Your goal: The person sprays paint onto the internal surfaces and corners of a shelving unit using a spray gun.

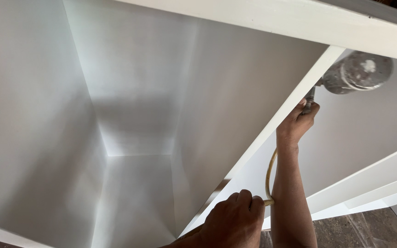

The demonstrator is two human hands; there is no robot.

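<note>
Gripping spray gun [352, 73] beside divider edge [272, 128], right hand [297, 121]

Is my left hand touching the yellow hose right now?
Touching. The head view shows the left hand closed in a fist around the yellow hose, which comes out beside its knuckles and runs up toward the right hand.

You are looking into a large white cabinet [134, 92], its smooth painted panels filling most of the view. The deep compartment on the left narrows to a far back wall, shaded grey toward the corners. A white divider panel [272, 128] runs diagonally from the near bottom centre up to the far right, its edge bright. Across the top right a white frame rail [299, 20] crosses the view. At the right, white shelf edges [373, 179] slant upward, and below them lies a brown tiled floor [359, 229].
</note>
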